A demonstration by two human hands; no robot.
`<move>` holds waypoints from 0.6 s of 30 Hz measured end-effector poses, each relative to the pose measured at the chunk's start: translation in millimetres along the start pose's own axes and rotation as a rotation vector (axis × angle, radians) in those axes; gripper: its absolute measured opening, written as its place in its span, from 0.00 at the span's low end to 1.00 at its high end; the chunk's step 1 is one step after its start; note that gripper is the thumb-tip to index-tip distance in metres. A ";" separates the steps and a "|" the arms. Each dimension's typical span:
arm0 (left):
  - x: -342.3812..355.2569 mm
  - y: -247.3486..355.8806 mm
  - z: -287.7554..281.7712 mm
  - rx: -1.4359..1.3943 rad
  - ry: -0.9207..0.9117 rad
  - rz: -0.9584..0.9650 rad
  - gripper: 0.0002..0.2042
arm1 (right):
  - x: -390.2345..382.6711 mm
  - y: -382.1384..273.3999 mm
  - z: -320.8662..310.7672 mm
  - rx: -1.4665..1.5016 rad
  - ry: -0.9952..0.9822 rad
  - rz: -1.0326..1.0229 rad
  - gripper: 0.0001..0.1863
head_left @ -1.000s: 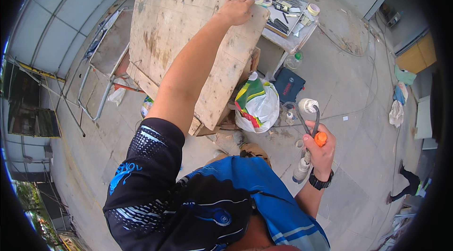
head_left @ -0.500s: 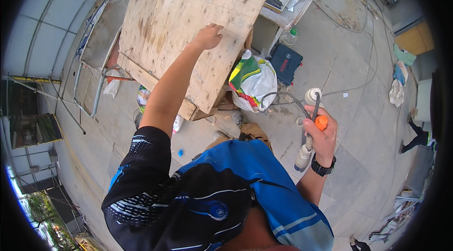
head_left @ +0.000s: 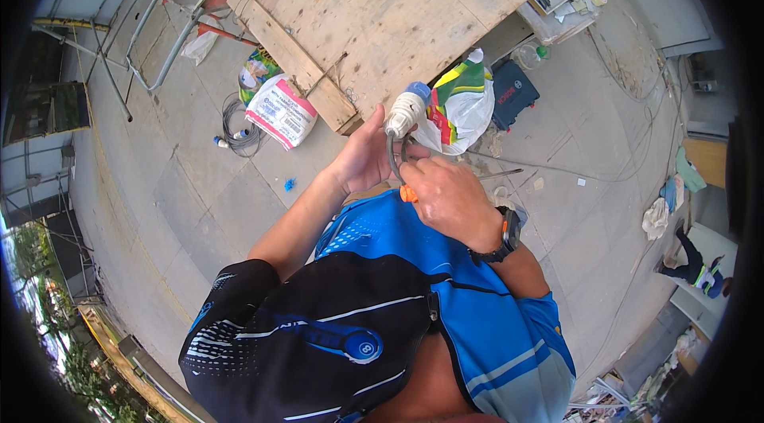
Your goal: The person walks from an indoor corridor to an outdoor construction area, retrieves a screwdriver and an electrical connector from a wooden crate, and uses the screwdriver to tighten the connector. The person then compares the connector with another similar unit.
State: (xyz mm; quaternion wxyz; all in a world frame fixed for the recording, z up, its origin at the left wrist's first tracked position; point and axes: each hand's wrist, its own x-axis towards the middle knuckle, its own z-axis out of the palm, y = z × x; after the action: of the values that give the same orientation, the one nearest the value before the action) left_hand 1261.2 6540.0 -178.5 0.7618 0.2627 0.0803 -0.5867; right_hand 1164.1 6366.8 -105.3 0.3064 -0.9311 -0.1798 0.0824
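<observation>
Stained tan plywood board (head_left: 382, 9) cropped by top edge, small orange rounded piece (head_left: 408, 194) partly occluded by bare right hand (head_left: 454, 196)

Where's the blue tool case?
In the head view, the blue tool case is upper right, just right of the white-and-green plastic bag and below the green-capped bottle.

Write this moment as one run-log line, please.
left hand: at white-and-blue connector, grip unclear | right hand: gripping orange-handled tool | nearby: plywood sheet, blue case
</observation>
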 end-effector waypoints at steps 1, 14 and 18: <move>-8.0 1.2 -3.3 -0.079 -0.021 0.025 0.33 | 4.6 -3.0 5.2 -0.041 -0.018 -0.024 0.15; -135.9 7.8 -40.2 0.516 0.135 0.714 0.48 | 52.7 -8.1 -90.9 1.022 0.276 -0.339 0.26; -179.0 -1.6 -33.5 0.581 0.179 0.790 0.48 | 59.1 -32.2 -144.9 1.506 0.145 -0.696 0.25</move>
State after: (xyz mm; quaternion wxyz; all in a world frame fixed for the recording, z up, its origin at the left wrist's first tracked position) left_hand 1212.5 6708.7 -130.4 0.8112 0.5239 -0.1271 -0.2266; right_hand 1247.6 6335.3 27.1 0.8661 -0.3712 -0.3341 0.0209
